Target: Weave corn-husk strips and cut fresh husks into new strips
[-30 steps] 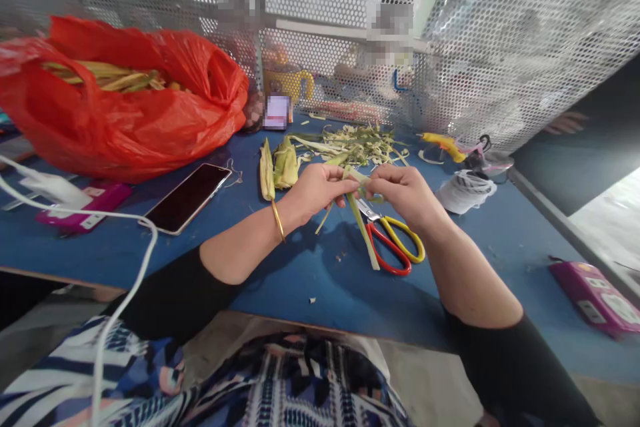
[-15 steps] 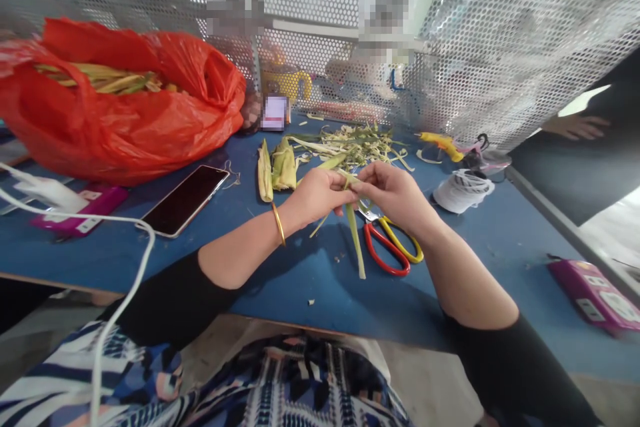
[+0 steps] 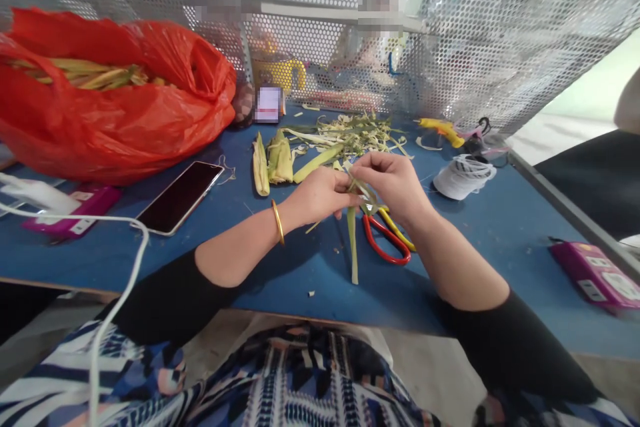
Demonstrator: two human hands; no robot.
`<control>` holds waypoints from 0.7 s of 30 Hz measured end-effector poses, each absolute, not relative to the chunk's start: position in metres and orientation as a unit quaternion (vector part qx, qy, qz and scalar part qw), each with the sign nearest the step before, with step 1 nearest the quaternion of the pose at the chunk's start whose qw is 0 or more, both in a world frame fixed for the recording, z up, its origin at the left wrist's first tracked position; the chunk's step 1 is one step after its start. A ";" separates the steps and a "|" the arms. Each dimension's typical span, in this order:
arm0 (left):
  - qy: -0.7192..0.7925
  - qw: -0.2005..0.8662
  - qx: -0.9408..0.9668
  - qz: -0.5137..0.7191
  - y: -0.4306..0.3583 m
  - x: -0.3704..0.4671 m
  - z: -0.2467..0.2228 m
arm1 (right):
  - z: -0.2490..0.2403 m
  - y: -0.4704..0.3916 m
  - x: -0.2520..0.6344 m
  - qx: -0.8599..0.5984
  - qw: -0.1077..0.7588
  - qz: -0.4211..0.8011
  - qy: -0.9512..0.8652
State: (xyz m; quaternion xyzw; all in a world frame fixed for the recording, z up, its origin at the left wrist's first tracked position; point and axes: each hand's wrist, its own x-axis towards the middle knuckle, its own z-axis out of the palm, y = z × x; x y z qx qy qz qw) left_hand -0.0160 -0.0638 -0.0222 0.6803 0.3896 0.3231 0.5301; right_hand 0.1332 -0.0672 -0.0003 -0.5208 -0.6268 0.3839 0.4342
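My left hand [image 3: 325, 195], with a gold bangle at its wrist, is closed on a pale green leaf strip [image 3: 353, 247] that hangs down over the blue table. Close beside it, my right hand [image 3: 387, 180] pinches the upper part of the leaf strips between thumb and forefinger. Scissors [image 3: 387, 250] with one red and one yellow handle lie under my right hand, their blades mostly hidden. Two folded leaf bundles [image 3: 281, 159] rest left of my hands. Behind my hands spreads a pile of green leaf scraps [image 3: 360, 133].
A red plastic bag [image 3: 120, 113] of dry leaves fills the back left. Nearby are a dark phone [image 3: 181, 198] and a purple power strip [image 3: 83, 213]. White cord [image 3: 463, 177], a yellow glue gun [image 3: 443, 130] and another purple strip [image 3: 595, 273] are right. Mesh panels [image 3: 320, 47] stand behind.
My right hand has lifted slightly and turned, and the strip ends between my hands have shifted. The hanging strip is more upright. The person's hand at the right has left the view.
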 end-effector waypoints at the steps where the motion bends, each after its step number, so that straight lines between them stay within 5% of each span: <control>1: 0.381 0.539 0.681 0.318 -0.065 -0.015 -0.021 | 0.001 -0.067 0.134 -0.515 0.433 0.422 -0.607; 7: 0.337 0.561 0.710 0.261 -0.072 -0.011 -0.020 | 0.003 -0.067 0.135 -0.490 0.411 0.522 -0.564; 21: 0.305 0.581 0.719 0.230 -0.074 -0.017 -0.012 | 0.005 -0.062 0.134 -0.489 0.560 0.436 -0.507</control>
